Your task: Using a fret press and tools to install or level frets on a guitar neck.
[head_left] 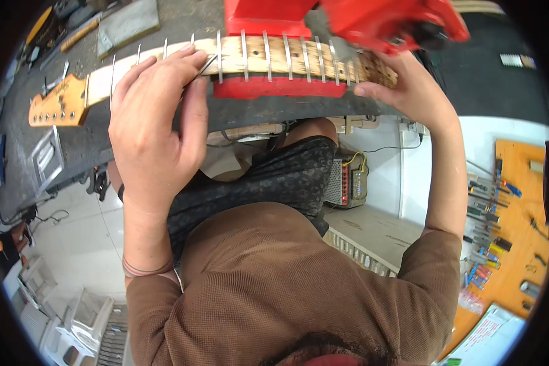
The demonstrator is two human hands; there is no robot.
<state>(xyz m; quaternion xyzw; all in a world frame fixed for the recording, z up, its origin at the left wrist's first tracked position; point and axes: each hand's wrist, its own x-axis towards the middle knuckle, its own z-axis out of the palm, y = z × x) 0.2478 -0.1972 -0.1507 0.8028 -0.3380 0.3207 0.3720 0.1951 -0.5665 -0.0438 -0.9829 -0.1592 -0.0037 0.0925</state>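
While guitar neck [183,61] lies across dark bench [274,113], left hand [155,119] fingers pinch loose fret wire [208,63]; right hand [402,91] grips neck edge, fingers curled. Neck middle hidden by red press [348,21]; tool board [506,219] blurred.

Pale maple guitar neck [274,58] — lying across workbench, loose fret wires sticking up, headstock left

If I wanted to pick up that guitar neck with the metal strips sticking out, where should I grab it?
Probably at the bare pale stretch of the guitar neck just behind the orange headstock, gripping across its narrow width from the near edge. The loose fret wires jut past both edges further along, the red press covers the far end, and the left hand and right hand already hold the middle.
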